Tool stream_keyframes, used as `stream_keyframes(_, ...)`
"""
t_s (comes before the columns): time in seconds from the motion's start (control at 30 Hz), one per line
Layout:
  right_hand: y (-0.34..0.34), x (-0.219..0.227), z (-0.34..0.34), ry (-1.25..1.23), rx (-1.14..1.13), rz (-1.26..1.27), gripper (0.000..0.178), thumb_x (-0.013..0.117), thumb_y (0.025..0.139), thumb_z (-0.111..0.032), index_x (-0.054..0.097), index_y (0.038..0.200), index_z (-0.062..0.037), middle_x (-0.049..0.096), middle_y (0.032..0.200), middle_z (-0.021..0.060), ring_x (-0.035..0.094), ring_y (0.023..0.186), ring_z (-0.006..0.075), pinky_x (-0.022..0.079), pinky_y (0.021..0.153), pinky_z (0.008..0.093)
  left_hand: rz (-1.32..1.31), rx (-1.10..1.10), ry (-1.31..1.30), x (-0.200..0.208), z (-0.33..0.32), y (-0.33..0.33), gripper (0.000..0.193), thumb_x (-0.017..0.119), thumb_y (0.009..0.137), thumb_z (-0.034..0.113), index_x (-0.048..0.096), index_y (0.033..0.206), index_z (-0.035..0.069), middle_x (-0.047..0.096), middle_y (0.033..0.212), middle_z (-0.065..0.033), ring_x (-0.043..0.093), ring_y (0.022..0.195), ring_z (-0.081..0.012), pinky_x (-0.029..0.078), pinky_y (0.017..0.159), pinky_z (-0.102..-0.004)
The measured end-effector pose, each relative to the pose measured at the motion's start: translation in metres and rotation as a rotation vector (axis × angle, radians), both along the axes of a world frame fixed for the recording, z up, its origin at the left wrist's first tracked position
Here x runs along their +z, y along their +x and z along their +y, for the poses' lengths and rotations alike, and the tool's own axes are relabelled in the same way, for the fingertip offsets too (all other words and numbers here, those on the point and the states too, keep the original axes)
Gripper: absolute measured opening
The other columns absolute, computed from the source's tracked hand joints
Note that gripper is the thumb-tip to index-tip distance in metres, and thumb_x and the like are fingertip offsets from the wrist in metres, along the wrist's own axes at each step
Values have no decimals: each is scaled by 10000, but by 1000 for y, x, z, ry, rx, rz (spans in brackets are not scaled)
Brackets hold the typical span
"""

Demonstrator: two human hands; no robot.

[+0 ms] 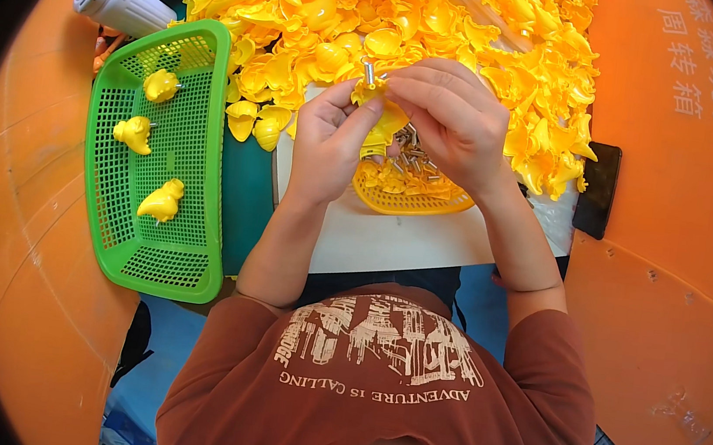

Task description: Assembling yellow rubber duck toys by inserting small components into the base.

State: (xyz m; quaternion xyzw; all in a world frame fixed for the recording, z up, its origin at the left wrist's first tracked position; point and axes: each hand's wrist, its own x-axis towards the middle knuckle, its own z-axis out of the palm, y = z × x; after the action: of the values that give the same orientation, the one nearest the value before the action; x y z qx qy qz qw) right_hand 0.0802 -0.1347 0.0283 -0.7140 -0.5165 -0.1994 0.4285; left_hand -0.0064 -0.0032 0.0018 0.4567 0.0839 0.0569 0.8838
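The left hand point(331, 136) is pinching a small yellow plastic piece point(369, 92) between thumb and forefinger, the tips closed on it, and a silver metal pin point(369, 73) is standing up from it. The right hand point(462, 120) is bringing its curled fingertips together just right of the piece; whether they are gripping or touching anything, I cannot tell. Right under the fingers, a larger yellow shell point(392, 123) is showing in the gap between the hands. Nearer the body than the fingers, a yellow basket point(411, 209) is holding loose metal pins point(416, 161) and small yellow parts point(390, 179), and is resting on a white board point(407, 239). Beyond the fingertips, a heap of yellow shells point(328, 10) is spreading widely. Well left of the fingers, a green basket point(218, 154) is holding three yellow figures point(162, 200), spaced apart; a pale bottle point(126, 5) is lying past its far end. Well right of the fingers, a dark flat device point(597, 193) is lying beside the heap.
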Motion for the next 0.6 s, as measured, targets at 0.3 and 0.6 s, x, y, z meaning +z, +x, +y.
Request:
stream_keyframes(0.3, 13, 7, -1, -126, 169, 1219, 242, 694, 753, -28, 638, 986, 10, 584, 714, -4, 522, 667, 15, 401, 556, 159, -64, 9, 203, -9, 7, -2, 251, 477, 892, 22, 515, 1119, -77, 626, 926, -97, 612, 734, -114, 514, 536, -237)
stream_keyframes(0.6, 62, -4, 51, -473, -136, 548, 192, 622, 793, -120, 638, 956, -19, 648, 803, 103, 626, 752, 211, 500, 666, 320, 30, 382, -104, -11, 31, 14, 169, 454, 897, 39, 495, 1054, -11, 626, 908, -123, 647, 689, -210, 519, 528, -303)
